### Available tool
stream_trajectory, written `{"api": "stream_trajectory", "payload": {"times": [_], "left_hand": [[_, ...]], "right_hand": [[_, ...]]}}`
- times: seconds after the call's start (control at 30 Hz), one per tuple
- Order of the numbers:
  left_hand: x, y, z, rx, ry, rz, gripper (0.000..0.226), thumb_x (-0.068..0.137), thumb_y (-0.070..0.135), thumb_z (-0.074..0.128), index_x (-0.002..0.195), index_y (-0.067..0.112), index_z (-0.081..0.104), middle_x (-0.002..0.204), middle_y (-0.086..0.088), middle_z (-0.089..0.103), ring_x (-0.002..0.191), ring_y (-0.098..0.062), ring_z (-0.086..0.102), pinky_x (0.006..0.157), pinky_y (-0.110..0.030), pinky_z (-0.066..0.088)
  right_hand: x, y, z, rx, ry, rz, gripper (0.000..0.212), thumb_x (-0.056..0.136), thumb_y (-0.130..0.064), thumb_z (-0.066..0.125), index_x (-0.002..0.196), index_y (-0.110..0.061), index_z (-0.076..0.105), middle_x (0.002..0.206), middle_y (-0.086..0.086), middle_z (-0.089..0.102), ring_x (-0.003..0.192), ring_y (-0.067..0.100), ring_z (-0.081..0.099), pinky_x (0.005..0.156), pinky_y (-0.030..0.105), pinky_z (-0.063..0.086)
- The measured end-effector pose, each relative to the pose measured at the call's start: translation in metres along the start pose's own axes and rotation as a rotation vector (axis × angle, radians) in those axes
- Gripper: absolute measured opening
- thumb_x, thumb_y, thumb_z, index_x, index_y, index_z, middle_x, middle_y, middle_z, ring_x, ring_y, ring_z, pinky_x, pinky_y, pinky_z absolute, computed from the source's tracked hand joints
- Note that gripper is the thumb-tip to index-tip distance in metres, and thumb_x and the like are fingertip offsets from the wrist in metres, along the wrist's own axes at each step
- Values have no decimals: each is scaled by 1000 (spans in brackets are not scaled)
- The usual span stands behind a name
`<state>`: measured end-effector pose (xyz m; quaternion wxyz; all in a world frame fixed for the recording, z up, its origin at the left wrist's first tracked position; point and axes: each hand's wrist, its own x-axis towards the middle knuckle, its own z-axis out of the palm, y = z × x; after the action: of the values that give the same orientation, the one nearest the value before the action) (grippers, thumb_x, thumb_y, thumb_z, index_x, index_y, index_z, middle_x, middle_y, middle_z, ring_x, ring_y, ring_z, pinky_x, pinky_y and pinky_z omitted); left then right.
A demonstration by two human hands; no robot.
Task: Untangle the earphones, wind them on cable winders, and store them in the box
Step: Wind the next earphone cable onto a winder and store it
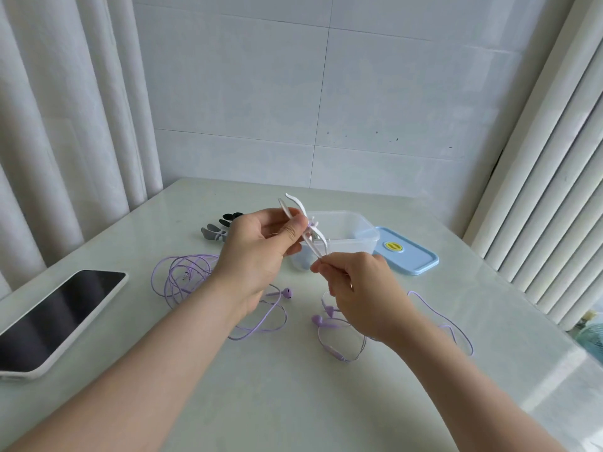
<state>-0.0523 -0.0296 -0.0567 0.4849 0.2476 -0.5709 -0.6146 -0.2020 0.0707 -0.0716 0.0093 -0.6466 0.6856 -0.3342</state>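
Note:
My left hand [261, 246] holds a white cable winder [301, 213] above the table, thumb pressed against its middle. My right hand [359, 285] pinches the purple earphone cable just below the winder's lower tip. That cable runs down under my right wrist to loops and earbuds [318, 319] on the table. A second purple earphone set [186, 275] lies coiled and tangled under my left forearm, one earbud [287, 293] showing. The clear plastic box [346, 230] stands open behind my hands, its blue lid [408, 256] flat beside it on the right.
Grey and black spare winders [218, 228] lie left of the box. A phone [55, 318] in a white case rests face up at the left table edge. Curtains hang left and right; a tiled wall stands behind the table.

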Motion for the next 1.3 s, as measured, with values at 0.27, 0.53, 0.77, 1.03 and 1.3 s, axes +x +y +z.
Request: {"api": "stream_trajectory", "payload": {"times": [0.27, 0.53, 0.77, 1.03, 1.3], "left_hand": [[1, -2, -6, 138, 69, -12, 14, 102, 25, 69, 107, 15, 76, 97, 0, 81, 82, -7, 74, 77, -30, 53], [-4, -11, -1, 379, 15, 61, 11, 97, 31, 73, 104, 23, 72, 97, 5, 76, 86, -16, 72, 69, -40, 64], [-13, -6, 9, 130, -229, -169, 30, 97, 35, 71, 118, 14, 72, 95, 2, 74, 76, -7, 61, 62, -28, 34], [-15, -4, 7, 320, -234, -26, 23, 87, 34, 83, 108, 27, 79, 104, -7, 77, 90, -20, 71, 74, -30, 52], [-18, -9, 14, 543, -265, 134, 16, 103, 24, 67, 109, 29, 80, 91, 8, 78, 83, -7, 70, 81, -25, 53]], "right_hand": [[-4, -3, 1, -46, -49, -83, 26, 100, -17, 55, 92, -24, 78, 58, -4, 63, 61, 19, 56, 61, 25, 45], [-9, -19, -5, -82, 116, -312, 25, 105, -30, 45, 96, -27, 68, 73, -15, 54, 65, 14, 49, 56, 42, 47], [0, -9, -8, 95, 436, -117, 20, 109, -18, 46, 94, -17, 60, 61, -18, 49, 56, 12, 48, 55, 34, 41], [2, 0, -12, -9, 489, -50, 18, 104, -28, 61, 88, -27, 69, 57, -19, 52, 51, 12, 46, 51, 31, 34], [2, 9, -25, -308, 661, -42, 6, 94, -35, 76, 89, -32, 78, 72, -10, 53, 71, 18, 51, 52, 28, 30]]}}
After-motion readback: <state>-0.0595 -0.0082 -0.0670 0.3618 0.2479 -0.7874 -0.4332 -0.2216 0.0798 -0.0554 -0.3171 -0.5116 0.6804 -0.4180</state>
